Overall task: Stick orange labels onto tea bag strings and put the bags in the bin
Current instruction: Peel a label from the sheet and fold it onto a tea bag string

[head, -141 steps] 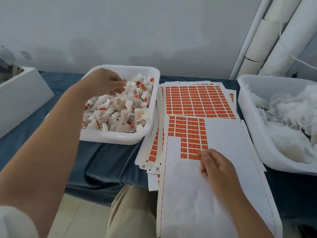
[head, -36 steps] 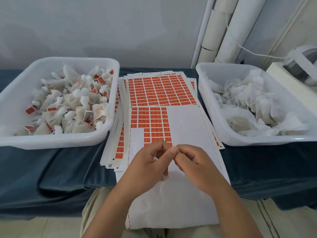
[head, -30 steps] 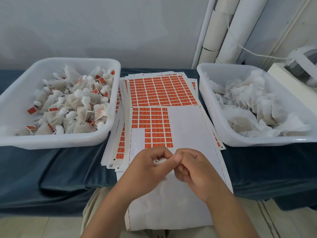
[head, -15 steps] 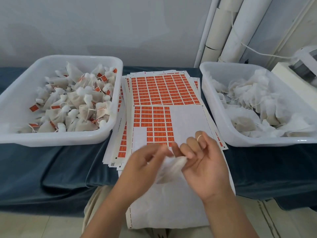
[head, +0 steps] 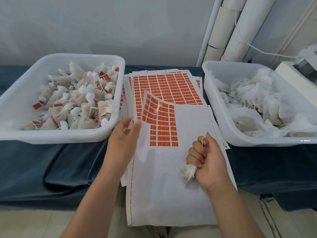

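Note:
My right hand (head: pixel 206 159) is closed around a white tea bag (head: pixel 187 173), whose lower end sticks out below the fist while its string loops over my index finger. My left hand (head: pixel 124 134) pinches the left edge of the top label sheet (head: pixel 164 127) and lifts that corner, so the orange labels curl upward. The left white bin (head: pixel 109 127) holds tea bags with orange labels on their strings. The right white bin (head: pixel 221 107) holds plain white tea bags without labels.
A stack of further orange label sheets (head: pixel 164 86) lies between the bins on a dark blue cloth (head: pixel 56 162). White pipes (head: pixel 231 28) stand against the wall at back right, and a white machine (head: pixel 298 73) sits behind the right bin.
My hands have parted: the right one now grips the tea bag alone in its fist, and the left one moved up-left and lifted the label sheet's edge.

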Motion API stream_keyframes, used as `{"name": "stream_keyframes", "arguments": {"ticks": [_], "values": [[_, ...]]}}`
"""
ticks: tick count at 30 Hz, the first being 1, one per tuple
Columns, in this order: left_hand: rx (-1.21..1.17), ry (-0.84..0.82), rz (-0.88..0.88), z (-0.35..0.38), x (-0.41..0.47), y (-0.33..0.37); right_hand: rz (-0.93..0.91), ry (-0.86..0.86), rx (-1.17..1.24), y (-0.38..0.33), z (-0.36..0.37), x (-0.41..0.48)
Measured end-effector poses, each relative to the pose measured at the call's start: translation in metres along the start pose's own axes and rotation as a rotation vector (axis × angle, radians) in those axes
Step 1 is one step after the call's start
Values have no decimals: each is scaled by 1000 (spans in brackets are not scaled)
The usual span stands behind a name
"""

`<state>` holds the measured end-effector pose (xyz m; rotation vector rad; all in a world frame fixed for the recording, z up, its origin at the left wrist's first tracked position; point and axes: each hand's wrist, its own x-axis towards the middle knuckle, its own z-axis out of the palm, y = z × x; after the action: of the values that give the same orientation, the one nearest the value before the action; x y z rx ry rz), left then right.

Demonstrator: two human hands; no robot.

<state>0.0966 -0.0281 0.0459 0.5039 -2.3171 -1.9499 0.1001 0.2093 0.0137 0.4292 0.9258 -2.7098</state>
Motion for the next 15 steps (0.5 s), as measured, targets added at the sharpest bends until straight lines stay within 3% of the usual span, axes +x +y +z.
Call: {"name": "stream_keyframes", "arguments": {"ticks": [4, 8, 15], "values": [[355, -26, 102, 11, 13, 3, 68, -16, -186, 0, 2, 1], [230, -39, 73, 10, 14, 3, 110, 22, -586, -7, 20, -1], [-13, -66, 85, 1, -13, 17, -555, -77, -1236, -6, 76, -9]]}}
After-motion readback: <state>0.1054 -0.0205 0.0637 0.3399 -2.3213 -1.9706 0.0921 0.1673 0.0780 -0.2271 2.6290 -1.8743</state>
